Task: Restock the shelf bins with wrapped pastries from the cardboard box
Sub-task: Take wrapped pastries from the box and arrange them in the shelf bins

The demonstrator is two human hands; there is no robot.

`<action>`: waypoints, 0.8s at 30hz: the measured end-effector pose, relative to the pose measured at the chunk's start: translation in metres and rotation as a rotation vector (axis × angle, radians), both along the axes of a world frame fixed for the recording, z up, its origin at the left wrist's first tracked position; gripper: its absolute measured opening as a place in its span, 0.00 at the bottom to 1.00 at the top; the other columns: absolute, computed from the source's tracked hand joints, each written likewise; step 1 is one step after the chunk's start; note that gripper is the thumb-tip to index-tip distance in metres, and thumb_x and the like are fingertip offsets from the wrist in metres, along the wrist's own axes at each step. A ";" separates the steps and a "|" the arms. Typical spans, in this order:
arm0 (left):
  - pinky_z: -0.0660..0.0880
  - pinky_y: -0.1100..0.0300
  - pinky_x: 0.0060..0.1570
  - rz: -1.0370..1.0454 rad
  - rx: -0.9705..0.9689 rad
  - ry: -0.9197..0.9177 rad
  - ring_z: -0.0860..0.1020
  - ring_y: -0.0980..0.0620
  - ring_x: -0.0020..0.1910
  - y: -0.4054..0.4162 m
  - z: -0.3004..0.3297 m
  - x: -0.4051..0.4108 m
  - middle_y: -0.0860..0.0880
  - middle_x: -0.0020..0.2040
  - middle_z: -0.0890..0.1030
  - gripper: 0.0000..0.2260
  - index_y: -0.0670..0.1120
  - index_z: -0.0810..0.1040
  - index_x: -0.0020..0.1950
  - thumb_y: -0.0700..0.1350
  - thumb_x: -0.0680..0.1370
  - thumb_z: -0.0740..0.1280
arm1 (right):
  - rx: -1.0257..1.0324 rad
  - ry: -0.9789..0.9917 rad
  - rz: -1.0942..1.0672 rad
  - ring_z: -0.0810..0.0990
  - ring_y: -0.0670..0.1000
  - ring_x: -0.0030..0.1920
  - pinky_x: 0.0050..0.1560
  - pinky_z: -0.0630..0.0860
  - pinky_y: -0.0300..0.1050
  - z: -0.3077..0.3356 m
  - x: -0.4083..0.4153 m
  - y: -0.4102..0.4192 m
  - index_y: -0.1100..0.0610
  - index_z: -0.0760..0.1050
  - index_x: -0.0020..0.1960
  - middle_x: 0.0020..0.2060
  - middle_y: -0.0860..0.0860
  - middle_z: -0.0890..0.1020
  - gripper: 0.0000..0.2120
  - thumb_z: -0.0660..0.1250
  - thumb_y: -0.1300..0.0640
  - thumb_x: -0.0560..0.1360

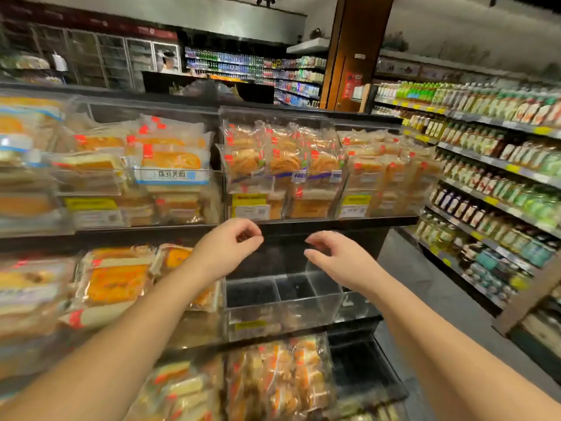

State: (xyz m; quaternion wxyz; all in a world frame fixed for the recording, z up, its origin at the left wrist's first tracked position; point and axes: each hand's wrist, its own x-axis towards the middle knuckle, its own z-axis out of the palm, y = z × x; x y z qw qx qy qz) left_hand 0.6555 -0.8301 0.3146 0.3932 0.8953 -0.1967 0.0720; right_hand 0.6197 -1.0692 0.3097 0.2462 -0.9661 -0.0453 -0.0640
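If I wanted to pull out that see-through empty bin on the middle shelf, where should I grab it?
Grab the clear bin by its front wall's top edge, coming from the front and above. That edge faces you, open and bare, while the shelf overhead blocks a straight-down reach. Both hands, left and right, hold nothing.

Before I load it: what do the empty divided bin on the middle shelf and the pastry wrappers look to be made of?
The empty bin looks like clear rigid plastic, likely acrylic: see-through walls, glossy straight edges. The pastry wrappers look like thin clear film: crinkled, shiny, contents visible through them. Neither material is certain from sight alone.
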 end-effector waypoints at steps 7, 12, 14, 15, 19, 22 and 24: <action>0.72 0.55 0.58 0.198 0.251 0.195 0.76 0.51 0.58 0.072 -0.114 -0.114 0.53 0.57 0.77 0.10 0.50 0.79 0.58 0.51 0.79 0.67 | -0.122 0.183 0.163 0.74 0.49 0.66 0.65 0.71 0.45 -0.102 -0.085 0.063 0.50 0.71 0.70 0.67 0.48 0.75 0.20 0.63 0.46 0.80; 0.72 0.55 0.58 0.286 0.305 0.341 0.77 0.45 0.61 0.122 -0.189 -0.222 0.48 0.59 0.81 0.12 0.49 0.81 0.57 0.53 0.78 0.67 | -0.212 0.349 0.297 0.74 0.56 0.65 0.64 0.72 0.51 -0.175 -0.162 0.102 0.51 0.72 0.69 0.65 0.52 0.76 0.20 0.63 0.46 0.80; 0.72 0.55 0.58 0.335 0.342 0.393 0.76 0.44 0.60 0.146 -0.208 -0.268 0.47 0.57 0.80 0.10 0.50 0.81 0.57 0.51 0.77 0.69 | -0.242 0.390 0.360 0.76 0.58 0.63 0.62 0.74 0.53 -0.197 -0.192 0.122 0.53 0.72 0.68 0.63 0.54 0.77 0.20 0.62 0.46 0.80; 0.72 0.54 0.58 0.360 0.360 0.419 0.76 0.44 0.59 0.159 -0.217 -0.289 0.47 0.56 0.80 0.09 0.50 0.81 0.54 0.52 0.77 0.68 | -0.250 0.409 0.390 0.76 0.58 0.62 0.61 0.74 0.53 -0.207 -0.207 0.134 0.55 0.73 0.68 0.62 0.55 0.77 0.20 0.63 0.46 0.80; 0.71 0.55 0.49 0.475 0.293 0.523 0.78 0.43 0.54 0.209 -0.237 -0.372 0.45 0.51 0.81 0.08 0.47 0.78 0.48 0.51 0.77 0.67 | -0.270 0.466 0.521 0.76 0.58 0.63 0.61 0.73 0.50 -0.238 -0.265 0.194 0.53 0.74 0.67 0.64 0.55 0.76 0.19 0.64 0.46 0.79; 0.67 0.59 0.46 0.615 0.278 0.566 0.77 0.47 0.55 0.249 -0.247 -0.426 0.50 0.52 0.79 0.07 0.47 0.80 0.54 0.48 0.79 0.67 | -0.267 0.495 0.627 0.77 0.59 0.62 0.60 0.74 0.50 -0.249 -0.298 0.252 0.54 0.75 0.65 0.62 0.56 0.78 0.18 0.63 0.46 0.79; 0.69 0.58 0.50 0.696 0.254 0.573 0.77 0.47 0.56 0.280 -0.253 -0.457 0.48 0.55 0.79 0.09 0.46 0.80 0.56 0.48 0.79 0.67 | -0.264 0.514 0.698 0.77 0.58 0.62 0.59 0.74 0.48 -0.252 -0.318 0.293 0.54 0.75 0.66 0.61 0.56 0.79 0.19 0.63 0.46 0.79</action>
